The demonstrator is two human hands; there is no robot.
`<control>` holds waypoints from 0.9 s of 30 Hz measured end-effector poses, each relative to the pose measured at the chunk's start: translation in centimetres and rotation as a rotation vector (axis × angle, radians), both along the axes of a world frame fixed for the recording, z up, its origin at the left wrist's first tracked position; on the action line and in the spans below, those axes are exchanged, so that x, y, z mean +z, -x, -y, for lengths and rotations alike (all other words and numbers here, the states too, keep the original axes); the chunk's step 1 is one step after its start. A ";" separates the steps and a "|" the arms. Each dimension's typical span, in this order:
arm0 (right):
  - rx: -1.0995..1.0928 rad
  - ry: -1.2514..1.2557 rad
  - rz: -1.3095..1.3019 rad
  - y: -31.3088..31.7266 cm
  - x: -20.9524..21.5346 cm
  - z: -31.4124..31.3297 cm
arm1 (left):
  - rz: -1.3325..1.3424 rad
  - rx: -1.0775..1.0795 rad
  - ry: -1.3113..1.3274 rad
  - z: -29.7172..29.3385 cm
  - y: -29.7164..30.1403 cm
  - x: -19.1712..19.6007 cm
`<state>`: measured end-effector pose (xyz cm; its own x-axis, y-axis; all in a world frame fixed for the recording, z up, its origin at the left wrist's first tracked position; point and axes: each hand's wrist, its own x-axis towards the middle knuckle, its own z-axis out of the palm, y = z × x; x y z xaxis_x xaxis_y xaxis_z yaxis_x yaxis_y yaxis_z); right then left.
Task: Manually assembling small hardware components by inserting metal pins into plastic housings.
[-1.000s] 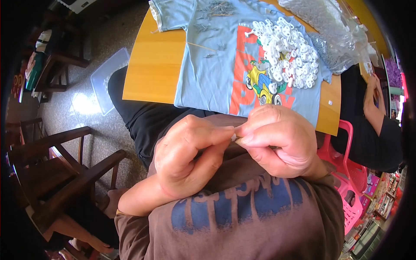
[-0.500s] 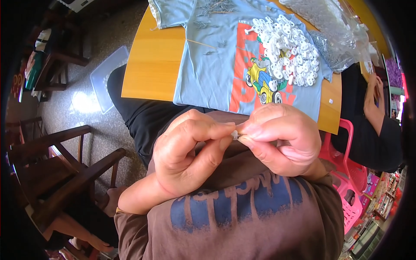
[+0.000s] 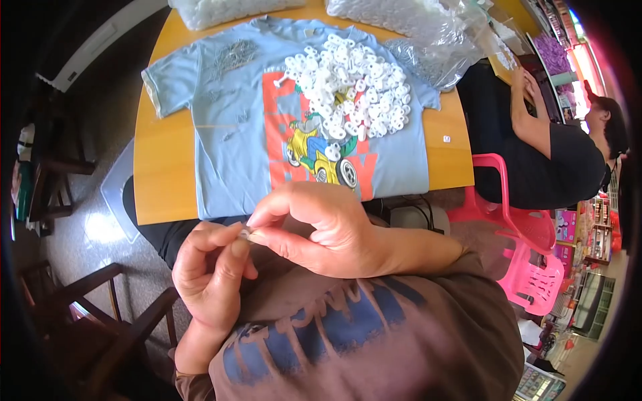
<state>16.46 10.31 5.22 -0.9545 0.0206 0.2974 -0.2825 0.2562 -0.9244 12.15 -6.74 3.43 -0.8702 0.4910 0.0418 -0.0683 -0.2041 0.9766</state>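
Close to my body, in front of the table edge, my two hands meet at the fingertips. My left hand [image 3: 212, 264] is closed in a pinch on a small white plastic piece [image 3: 245, 234]. My right hand [image 3: 319, 227] reaches across from the right, its thumb and forefinger pressed together at that same piece. Whatever lies between the right fingertips is too small and covered to name. Beyond them a light blue T-shirt [image 3: 231, 157] with an orange and yellow print is spread out. On it lie a heap of white plastic clips [image 3: 381, 100] and a patch of thin grey metal pieces [image 3: 235, 55].
Under the shirt is a wooden table [image 3: 160, 174], with one white clip [image 3: 447, 139] near its right corner. Clear plastic bags [image 3: 435, 50] line the far side. A pink chair [image 3: 528, 227] and a person in black [image 3: 568, 160] are at right; a dark wooden chair [image 3: 100, 314] stands left.
My view has turned, so the table sits further left. Both hands have shifted left together, still joined at the fingertips, and my right forearm now stretches further across my body.
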 end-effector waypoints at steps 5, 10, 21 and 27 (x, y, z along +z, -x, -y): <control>-0.023 0.019 0.032 -0.6 0.4 -0.2 | -0.011 0.005 -0.001 -0.5 -0.4 0.3; 0.019 0.138 0.036 -1.3 -0.5 -0.6 | -0.051 -0.053 -0.019 -1.0 -0.2 0.4; 0.112 0.126 0.000 -0.7 -0.2 -0.1 | 0.135 -0.076 -0.133 -0.1 0.4 0.0; 0.096 0.117 0.068 -0.8 0.5 -0.2 | 0.137 -0.103 -0.164 0.1 0.3 0.1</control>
